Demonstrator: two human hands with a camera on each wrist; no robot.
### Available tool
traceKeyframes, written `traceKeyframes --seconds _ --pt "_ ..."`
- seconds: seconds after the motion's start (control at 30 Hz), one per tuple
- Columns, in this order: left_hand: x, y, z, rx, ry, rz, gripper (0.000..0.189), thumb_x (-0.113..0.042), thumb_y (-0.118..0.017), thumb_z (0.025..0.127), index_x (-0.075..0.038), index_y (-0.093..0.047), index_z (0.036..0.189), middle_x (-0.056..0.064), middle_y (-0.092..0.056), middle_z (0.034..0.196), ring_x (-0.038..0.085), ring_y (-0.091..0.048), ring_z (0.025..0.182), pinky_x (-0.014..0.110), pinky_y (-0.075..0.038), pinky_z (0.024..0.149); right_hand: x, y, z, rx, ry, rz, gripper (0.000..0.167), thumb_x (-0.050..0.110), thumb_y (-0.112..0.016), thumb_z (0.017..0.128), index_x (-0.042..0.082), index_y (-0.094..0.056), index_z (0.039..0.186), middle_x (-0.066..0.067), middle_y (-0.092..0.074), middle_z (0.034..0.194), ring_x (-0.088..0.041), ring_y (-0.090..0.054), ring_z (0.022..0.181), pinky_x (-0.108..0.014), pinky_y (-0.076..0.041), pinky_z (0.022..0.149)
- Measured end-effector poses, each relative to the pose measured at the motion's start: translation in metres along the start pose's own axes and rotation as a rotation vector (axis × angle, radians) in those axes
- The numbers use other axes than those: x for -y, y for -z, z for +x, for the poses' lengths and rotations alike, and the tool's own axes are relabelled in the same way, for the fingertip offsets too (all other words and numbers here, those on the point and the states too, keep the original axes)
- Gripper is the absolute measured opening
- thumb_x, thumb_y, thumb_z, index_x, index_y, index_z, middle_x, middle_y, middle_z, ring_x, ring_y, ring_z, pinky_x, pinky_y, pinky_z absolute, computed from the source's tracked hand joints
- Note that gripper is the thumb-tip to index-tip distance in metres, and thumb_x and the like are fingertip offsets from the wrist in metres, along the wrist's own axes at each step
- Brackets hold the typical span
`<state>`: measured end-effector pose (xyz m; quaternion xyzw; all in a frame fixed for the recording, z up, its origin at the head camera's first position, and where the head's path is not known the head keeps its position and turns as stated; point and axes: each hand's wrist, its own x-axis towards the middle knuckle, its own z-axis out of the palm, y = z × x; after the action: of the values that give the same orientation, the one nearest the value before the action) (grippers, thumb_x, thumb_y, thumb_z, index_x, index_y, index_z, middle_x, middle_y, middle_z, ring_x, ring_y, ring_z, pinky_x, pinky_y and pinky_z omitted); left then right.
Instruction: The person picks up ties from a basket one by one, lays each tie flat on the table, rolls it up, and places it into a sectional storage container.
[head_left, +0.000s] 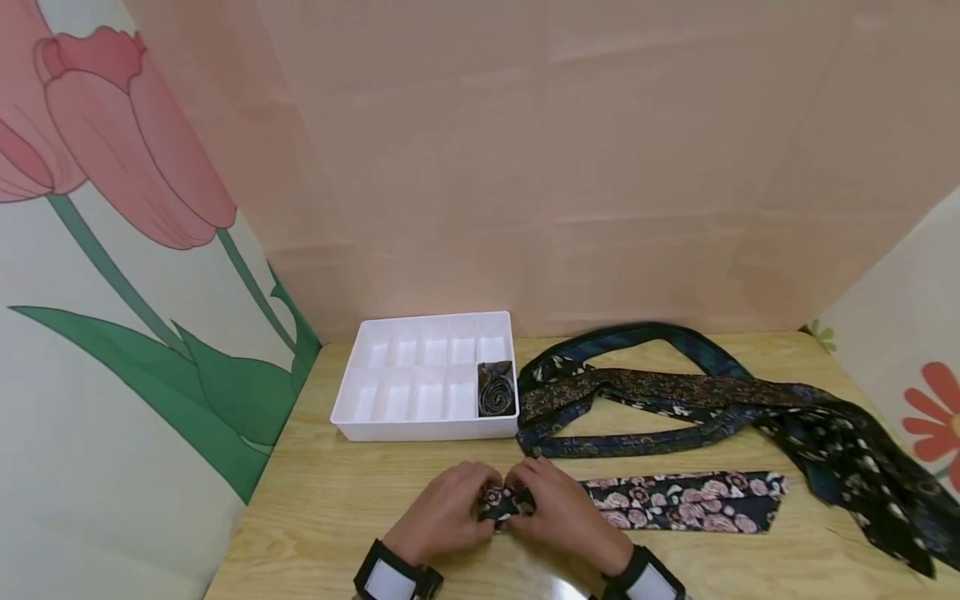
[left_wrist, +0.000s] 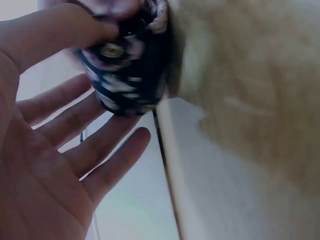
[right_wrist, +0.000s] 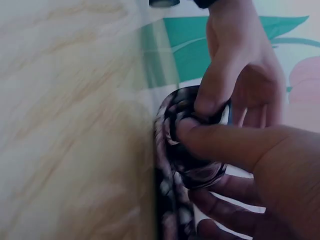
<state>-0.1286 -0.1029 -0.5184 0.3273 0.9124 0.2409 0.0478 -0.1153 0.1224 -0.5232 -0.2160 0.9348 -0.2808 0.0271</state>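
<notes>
A dark necktie with pink roses (head_left: 682,502) lies along the table, its left end wound into a roll (head_left: 497,503). My left hand (head_left: 448,510) grips the roll from the left, and in the left wrist view its thumb (left_wrist: 65,30) lies against the rolled fabric (left_wrist: 127,75). From the right my right hand (head_left: 558,512) holds the same roll. The right wrist view shows both thumbs pressing on the coil's face (right_wrist: 192,165), with the flat strip of tie (right_wrist: 172,205) running away from it.
Behind the hands stands a white divided tray (head_left: 427,429); a rolled dark tie (head_left: 497,393) sits in its front right compartment. Several loose dark patterned ties (head_left: 660,387) lie tangled to the tray's right, trailing to the table's right side. A peach backdrop (head_left: 547,167) rises behind.
</notes>
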Motion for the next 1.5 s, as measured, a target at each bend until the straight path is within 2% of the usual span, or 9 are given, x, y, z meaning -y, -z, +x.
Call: traceKeyframes --seconds 0.13,0.27,0.43,0.63,0.8,1.0,1.17,1.33,1.5 --pt "0.001 -0.003 0.001 0.005 -0.037 -0.015 0.049 -0.023 -0.087 0.084 -0.023 -0.065 0.128 -0.009 -0.07 0.124 0.004 -0.065 0.114 0.028 -0.056 0.1 -0.003 -0.001 -0.001 0.015 -0.004 -0.014 0.05 0.035 -0.096 0.073 0.021 -0.071 0.114 0.009 -0.066 0.112 -0.015 -0.061 0.107 -0.041 -0.057 0.091" --pt "0.001 -0.002 0.001 -0.032 -0.085 0.09 0.046 -0.024 -0.089 0.081 -0.023 -0.069 0.123 -0.01 -0.072 0.119 0.005 -0.067 0.11 0.029 -0.057 0.099 -0.003 -0.001 0.0 0.025 0.033 0.003 0.055 0.043 -0.095 0.075 0.022 -0.07 0.119 0.009 -0.063 0.115 -0.015 -0.061 0.108 -0.041 -0.057 0.091" --pt "-0.002 -0.002 -0.001 -0.049 -0.086 0.126 0.05 -0.029 -0.088 0.082 -0.022 -0.067 0.126 -0.008 -0.072 0.121 0.008 -0.067 0.111 0.03 -0.057 0.099 -0.002 -0.001 -0.002 -0.025 0.062 -0.058 0.049 0.03 -0.095 0.072 0.021 -0.068 0.111 0.009 -0.065 0.112 -0.015 -0.062 0.105 -0.041 -0.057 0.093" --pt "-0.004 -0.003 0.0 -0.051 -0.081 0.185 0.046 -0.025 -0.087 0.078 -0.023 -0.071 0.121 -0.01 -0.07 0.115 0.006 -0.064 0.105 0.03 -0.056 0.096 0.0 0.001 -0.002 0.001 0.066 -0.054 0.051 0.039 -0.095 0.075 0.022 -0.07 0.117 0.009 -0.063 0.114 -0.015 -0.061 0.108 -0.043 -0.058 0.093" --pt "-0.005 -0.006 0.0 -0.074 -0.12 0.121 0.049 -0.025 -0.089 0.081 -0.02 -0.069 0.125 -0.008 -0.069 0.118 0.006 -0.065 0.108 0.027 -0.056 0.098 -0.001 0.002 -0.004 0.008 0.06 -0.082 0.047 0.028 -0.095 0.075 0.02 -0.069 0.114 0.008 -0.064 0.113 -0.016 -0.061 0.107 -0.043 -0.057 0.092" --pt "-0.008 -0.006 0.002 -0.071 -0.131 0.14 0.044 -0.026 -0.09 0.082 -0.022 -0.071 0.122 -0.009 -0.07 0.118 0.007 -0.066 0.11 0.028 -0.056 0.101 -0.001 0.006 -0.006 0.021 0.041 -0.018 0.057 0.049 -0.093 0.076 0.021 -0.07 0.121 0.006 -0.065 0.121 -0.019 -0.063 0.115 -0.049 -0.058 0.096" --pt "-0.009 -0.007 0.003 -0.084 -0.122 0.109 0.046 -0.027 -0.088 0.083 -0.021 -0.069 0.124 -0.009 -0.07 0.12 0.007 -0.065 0.111 0.027 -0.056 0.1 -0.001 0.007 -0.007 0.004 0.01 -0.036 0.05 0.032 -0.096 0.075 0.019 -0.069 0.115 0.002 -0.068 0.122 -0.02 -0.063 0.112 -0.047 -0.058 0.094" --pt "-0.009 -0.006 0.003 -0.087 -0.134 0.141 0.041 -0.028 -0.089 0.081 -0.023 -0.072 0.119 -0.01 -0.07 0.116 0.005 -0.063 0.106 0.026 -0.055 0.097 -0.003 0.007 -0.007 0.009 0.025 -0.034 0.051 0.04 -0.094 0.076 0.022 -0.07 0.116 0.007 -0.065 0.118 -0.017 -0.061 0.112 -0.045 -0.058 0.093" --pt "-0.011 -0.005 0.005 -0.066 -0.132 0.137 0.046 -0.029 -0.087 0.082 -0.024 -0.07 0.125 -0.01 -0.067 0.118 0.005 -0.061 0.107 0.025 -0.055 0.096 -0.006 0.006 -0.008 -0.02 0.042 -0.079 0.048 0.032 -0.094 0.074 0.021 -0.069 0.113 0.006 -0.068 0.117 -0.016 -0.061 0.107 -0.044 -0.056 0.095"
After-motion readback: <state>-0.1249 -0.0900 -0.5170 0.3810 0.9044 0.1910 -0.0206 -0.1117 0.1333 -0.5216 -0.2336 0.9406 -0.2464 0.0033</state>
